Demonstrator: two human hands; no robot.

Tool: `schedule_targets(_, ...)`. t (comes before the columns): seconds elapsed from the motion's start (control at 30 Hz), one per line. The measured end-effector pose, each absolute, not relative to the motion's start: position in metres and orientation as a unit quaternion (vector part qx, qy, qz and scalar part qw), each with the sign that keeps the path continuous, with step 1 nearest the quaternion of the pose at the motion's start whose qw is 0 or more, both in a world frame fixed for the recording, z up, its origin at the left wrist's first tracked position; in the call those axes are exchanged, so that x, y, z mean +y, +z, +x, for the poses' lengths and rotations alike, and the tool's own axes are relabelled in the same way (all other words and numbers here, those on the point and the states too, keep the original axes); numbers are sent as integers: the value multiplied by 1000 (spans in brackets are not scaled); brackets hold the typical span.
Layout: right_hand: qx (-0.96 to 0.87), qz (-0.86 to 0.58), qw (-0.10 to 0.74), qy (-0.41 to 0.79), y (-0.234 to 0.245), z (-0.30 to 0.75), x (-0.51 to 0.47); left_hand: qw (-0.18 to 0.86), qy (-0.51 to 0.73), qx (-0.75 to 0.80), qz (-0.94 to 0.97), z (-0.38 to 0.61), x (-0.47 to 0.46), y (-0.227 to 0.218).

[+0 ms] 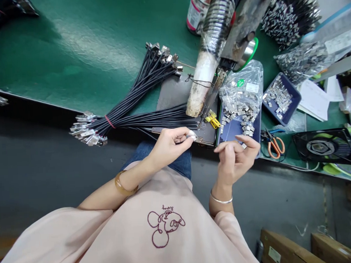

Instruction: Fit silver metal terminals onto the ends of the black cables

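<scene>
My left hand (170, 145) is closed in a pinch on the metal connector end (191, 135) of a black cable, just in front of the dark work plate (176, 93). A bundle of black cables (133, 110) with metal plugs, tied by a red band, fans out to the left of it. My right hand (235, 156) hovers at the near edge of a blue tray (234, 129) of small metal shells, its fingers bent and close together; whether it holds a shell I cannot make out. A bag of shells (242, 90) lies on that tray.
A wrapped extraction hose (214, 35) hangs over the plate. Orange-handled scissors (274, 144), a second blue tray (281, 96), a black fan (323, 147), paper sheets and more plug bundles (289, 13) lie to the right. A can (197, 8) stands at the back. Cardboard boxes (290, 251) sit on the floor.
</scene>
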State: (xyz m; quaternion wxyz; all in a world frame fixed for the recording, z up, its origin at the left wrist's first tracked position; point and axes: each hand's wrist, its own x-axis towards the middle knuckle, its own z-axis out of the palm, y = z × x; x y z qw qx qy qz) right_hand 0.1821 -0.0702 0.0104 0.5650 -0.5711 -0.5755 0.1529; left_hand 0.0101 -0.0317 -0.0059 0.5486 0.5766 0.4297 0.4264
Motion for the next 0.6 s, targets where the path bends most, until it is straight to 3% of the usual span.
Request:
schedule_targets(0.23, -683, -545, 472, 115, 4, 178, -68, 593, 445, 425, 520, 13, -25, -5)
schedule_targets(0.5, -594, -568, 497, 279, -4, 172, -56, 521, 466, 448, 557, 19, -25, -7)
schedule_targets(0.6, -590, -580, 482, 290, -2, 173, -55, 503, 469, 458, 563, 21, -27, -8)
